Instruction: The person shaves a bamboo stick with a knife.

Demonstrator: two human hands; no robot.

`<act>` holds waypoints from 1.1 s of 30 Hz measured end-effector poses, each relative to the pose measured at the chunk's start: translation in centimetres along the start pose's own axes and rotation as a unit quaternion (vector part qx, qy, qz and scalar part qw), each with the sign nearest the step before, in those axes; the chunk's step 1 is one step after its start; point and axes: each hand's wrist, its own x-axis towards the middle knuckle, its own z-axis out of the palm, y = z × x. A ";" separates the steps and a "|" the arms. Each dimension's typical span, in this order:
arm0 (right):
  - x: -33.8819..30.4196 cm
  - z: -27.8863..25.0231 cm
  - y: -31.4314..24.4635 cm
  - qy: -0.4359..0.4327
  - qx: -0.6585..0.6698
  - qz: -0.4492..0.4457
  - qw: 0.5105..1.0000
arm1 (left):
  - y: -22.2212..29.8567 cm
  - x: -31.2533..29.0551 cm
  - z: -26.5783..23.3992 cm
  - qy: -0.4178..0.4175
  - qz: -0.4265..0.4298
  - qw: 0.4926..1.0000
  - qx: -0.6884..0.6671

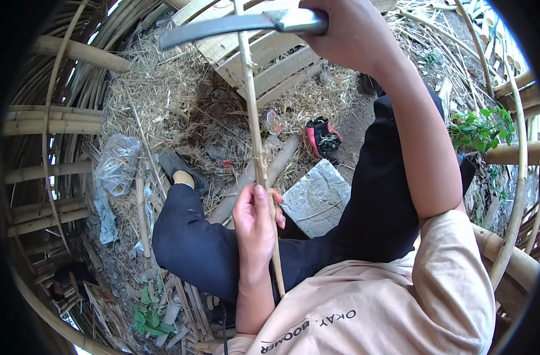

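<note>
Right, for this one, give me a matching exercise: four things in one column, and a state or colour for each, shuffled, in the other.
1. Left hand
2. Right hand
3. Block
4. Plastic bag

A. Clear, crumpled
B. Holding the curved blade
C. Grey, flat-topped
D. Holding the thin stick

Pairs: 1-D; 2-B; 3-C; 4-A

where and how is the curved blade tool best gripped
The curved blade tool is probably best gripped at the end in the right hand, from the right, since its long metal blade bends away left across the stick.
</note>
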 end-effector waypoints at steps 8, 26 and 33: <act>-0.9 2.0 0.7 -0.008 -0.045 -0.058 0.997 | 1.1 -3.2 -1.2 0.103 0.025 0.994 0.003; -1.5 1.4 -1.3 -0.078 -0.039 -0.060 0.994 | 2.9 -0.9 -0.9 -0.218 -0.128 0.929 -0.269; -1.3 0.3 -1.8 -0.100 -0.024 -0.071 0.992 | 4.8 1.2 0.9 -0.184 -0.076 0.973 -0.115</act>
